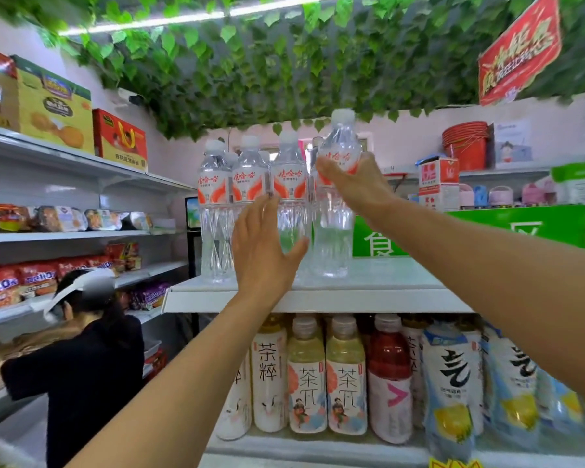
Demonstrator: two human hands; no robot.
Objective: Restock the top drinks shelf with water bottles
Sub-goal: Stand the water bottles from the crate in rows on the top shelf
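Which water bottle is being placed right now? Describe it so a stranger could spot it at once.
Find the white top shelf above the tea drinks. At the right end of its water bottle row is the held bottle, the only one in the right hand grip, its cap above the rest.

so the white metal top shelf (368, 295) has a row of clear plastic water bottles with red-and-white labels (250, 184) standing upright near its front left, packed side by side. the right stretch of the shelf is bare.
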